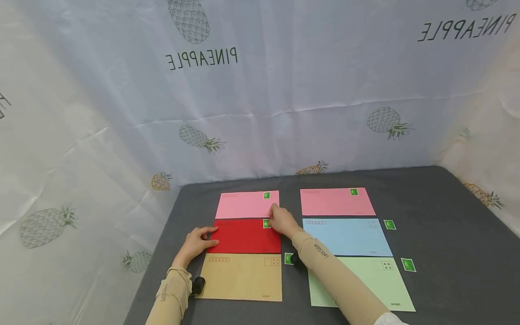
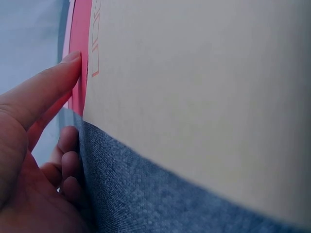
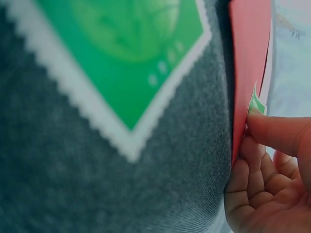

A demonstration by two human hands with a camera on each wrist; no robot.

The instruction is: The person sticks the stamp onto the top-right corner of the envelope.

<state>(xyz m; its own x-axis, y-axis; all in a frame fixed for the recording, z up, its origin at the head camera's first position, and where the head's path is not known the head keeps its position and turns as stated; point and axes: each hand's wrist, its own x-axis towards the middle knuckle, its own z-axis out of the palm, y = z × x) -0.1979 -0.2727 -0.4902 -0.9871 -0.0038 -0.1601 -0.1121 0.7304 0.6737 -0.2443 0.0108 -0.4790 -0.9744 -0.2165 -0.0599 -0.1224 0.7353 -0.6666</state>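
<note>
A red envelope [image 1: 243, 237] lies in the middle of the left column of envelopes. My left hand [image 1: 193, 243] rests at its left edge, thumb and index finger spread, their tips on the paper. At the top right corner of the same envelope my right hand [image 1: 284, 222] pinches a small green stamp [image 1: 266, 223] with a white border. In the right wrist view the thumb lies on this stamp [image 3: 257, 102], one corner of which stands up from the red paper, while the other fingers are curled below.
Above the red envelope is a pink one [image 1: 243, 206] bearing a stamp; below it, a tan one [image 1: 239, 280]. The right column has a stamped pink envelope [image 1: 333, 205], a blue one [image 1: 345, 234] and a green one [image 1: 365, 280]. Loose stamps [image 1: 408, 265] lie on the grey cloth.
</note>
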